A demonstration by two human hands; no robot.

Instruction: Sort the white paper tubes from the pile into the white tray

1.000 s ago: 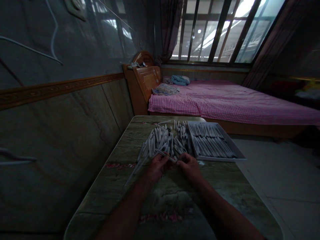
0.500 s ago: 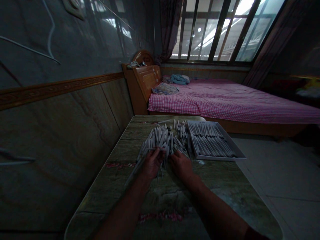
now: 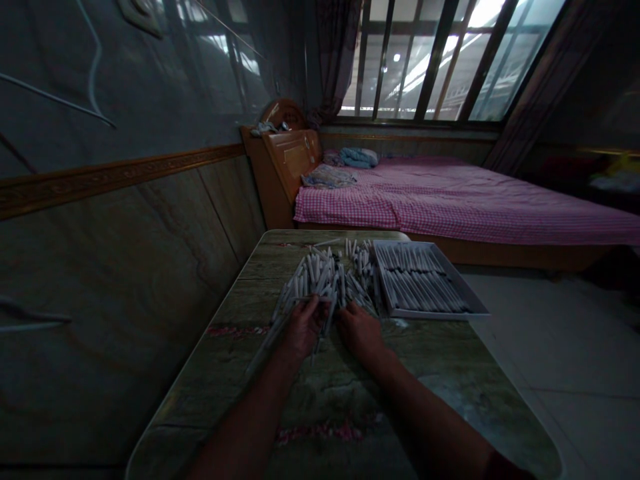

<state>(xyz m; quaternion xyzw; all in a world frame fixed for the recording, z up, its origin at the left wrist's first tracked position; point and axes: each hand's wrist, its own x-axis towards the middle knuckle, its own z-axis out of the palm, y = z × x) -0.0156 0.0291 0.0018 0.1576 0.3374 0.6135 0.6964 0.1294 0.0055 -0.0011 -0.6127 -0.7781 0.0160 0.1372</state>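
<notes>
A loose heap of white paper tubes [image 3: 320, 280] lies on the marble-patterned tabletop [image 3: 340, 393], with a long thin tube [image 3: 267, 350] slanting off its near left side. My left hand [image 3: 303, 328] is at the heap's near edge, fingers curled around some tubes, and one tube pokes out below it. My right hand [image 3: 359, 333] rests beside it against the heap, its fingers mostly hidden among the tubes. A white tray [image 3: 435, 314] lies right of the heap, holding neat rows of tubes.
The table's left side runs along a glossy stone-look wall panel [image 3: 125, 300]. A bed with a pink gingham sheet [image 3: 465, 210] stands beyond the table, below a barred window [image 3: 425, 60]. Pale floor tiles [image 3: 560, 360] lie to the right.
A second ago both hands held a tube together in front of the heap. Now they have moved forward and apart against the heap, and the left hand has closed around tubes.
</notes>
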